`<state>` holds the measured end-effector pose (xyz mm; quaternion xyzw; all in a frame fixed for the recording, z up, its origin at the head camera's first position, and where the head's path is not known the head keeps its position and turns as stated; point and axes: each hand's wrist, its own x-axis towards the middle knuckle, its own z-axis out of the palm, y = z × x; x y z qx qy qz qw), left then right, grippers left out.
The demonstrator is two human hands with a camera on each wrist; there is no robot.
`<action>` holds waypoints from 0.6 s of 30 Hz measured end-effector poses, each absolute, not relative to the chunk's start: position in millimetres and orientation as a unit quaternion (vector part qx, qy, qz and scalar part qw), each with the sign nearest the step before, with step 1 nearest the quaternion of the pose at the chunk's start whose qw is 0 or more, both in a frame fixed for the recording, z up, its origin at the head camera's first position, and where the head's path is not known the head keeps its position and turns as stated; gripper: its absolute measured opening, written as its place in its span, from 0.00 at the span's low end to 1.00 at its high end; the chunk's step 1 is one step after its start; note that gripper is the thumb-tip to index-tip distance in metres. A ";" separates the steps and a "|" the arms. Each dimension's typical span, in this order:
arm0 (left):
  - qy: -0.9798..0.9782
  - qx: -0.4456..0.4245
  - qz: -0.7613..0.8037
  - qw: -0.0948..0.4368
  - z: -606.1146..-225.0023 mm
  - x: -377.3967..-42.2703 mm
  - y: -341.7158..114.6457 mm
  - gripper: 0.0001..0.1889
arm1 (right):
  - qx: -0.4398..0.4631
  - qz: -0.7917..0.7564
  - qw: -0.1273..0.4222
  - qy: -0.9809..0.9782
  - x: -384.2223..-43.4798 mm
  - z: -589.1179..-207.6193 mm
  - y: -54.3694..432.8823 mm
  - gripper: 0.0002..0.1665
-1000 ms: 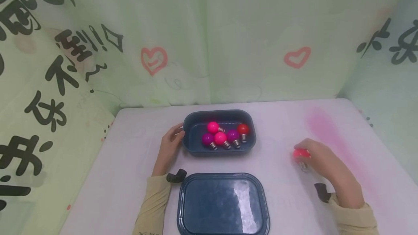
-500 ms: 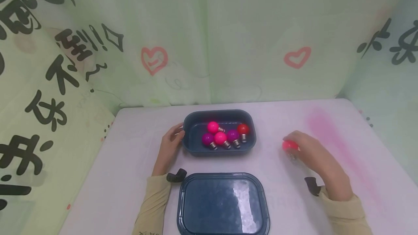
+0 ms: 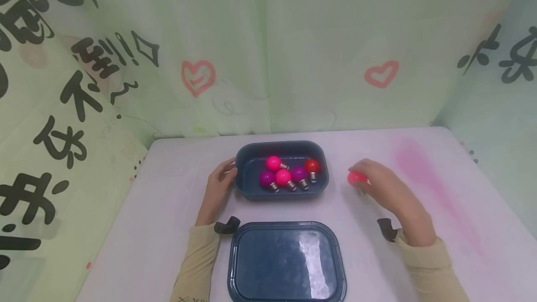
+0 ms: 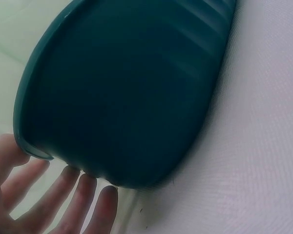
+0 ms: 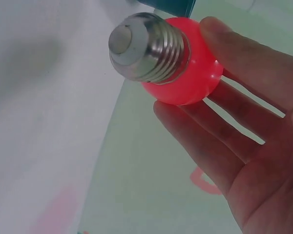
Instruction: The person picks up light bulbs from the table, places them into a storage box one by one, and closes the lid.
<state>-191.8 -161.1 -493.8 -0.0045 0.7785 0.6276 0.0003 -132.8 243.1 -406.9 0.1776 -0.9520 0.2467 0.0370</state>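
Fingers [image 5: 200, 141] of our right hand [image 3: 383, 185] pinch a glossy, round red light bulb [image 5: 198, 73] with a silver metal screw base, to the right of the dark blue, rounded-rectangular container [image 3: 282, 197]. Our left hand [image 3: 218, 185] has its fingers spread, their tips touching the container's left end. Inside the container lie five round bulbs [image 3: 283, 177] with silver bases: two hot pink, two purple, one red. As we judge it, those five are done; the pinched bulb is left outside, and the flat dark blue lid [image 3: 277, 260] is off, lying on the white table [image 3: 142, 246] on our side of the container.
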 end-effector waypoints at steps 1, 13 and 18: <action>0.777 -0.003 0.629 -0.002 -494.4 -192.0 -161.2 0.23 | 0.175 0.250 0.033 -0.952 -133.3 -406.3 241.8 0.21; 0.783 -0.006 0.622 -0.004 -494.4 -192.2 -160.5 0.22 | 0.197 0.255 0.025 -0.946 -144.6 -395.8 220.4 0.21; 0.786 -0.007 0.618 -0.006 -492.5 -191.3 -159.6 0.22 | 0.203 0.260 0.024 -0.944 -149.2 -393.7 211.6 0.19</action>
